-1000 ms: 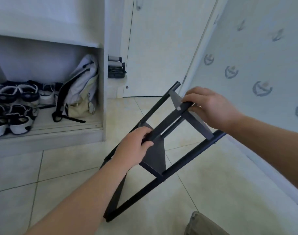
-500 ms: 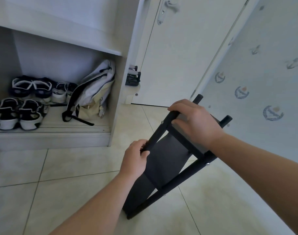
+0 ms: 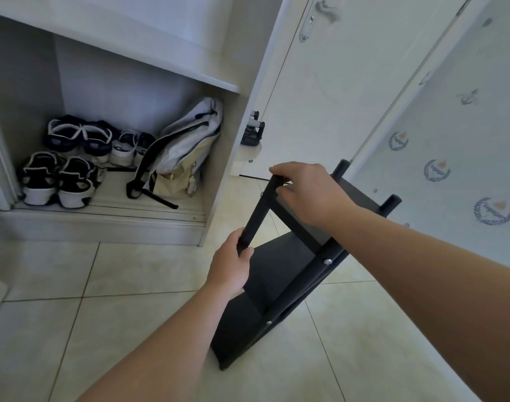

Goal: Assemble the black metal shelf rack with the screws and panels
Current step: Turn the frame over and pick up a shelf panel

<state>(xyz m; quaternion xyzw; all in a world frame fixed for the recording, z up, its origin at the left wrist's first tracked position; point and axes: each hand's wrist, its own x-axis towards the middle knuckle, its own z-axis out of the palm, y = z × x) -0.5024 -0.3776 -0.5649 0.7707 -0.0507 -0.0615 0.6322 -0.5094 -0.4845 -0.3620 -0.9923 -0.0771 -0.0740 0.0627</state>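
Rack looks mostly built, panels screwed in, tilted on the floor: my left grip wraps a post, right grip clasps the top panel, standing it upright remains.

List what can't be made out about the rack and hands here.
Head view:
- Top panel: near corner covered by right hand and forearm.
- Left hand fingertips: curled behind the post.
- Rack feet: hidden under the bottom panel.
- Screws: two show; others hidden or too small.
- Dark item by the door: too small, partly behind cabinet.
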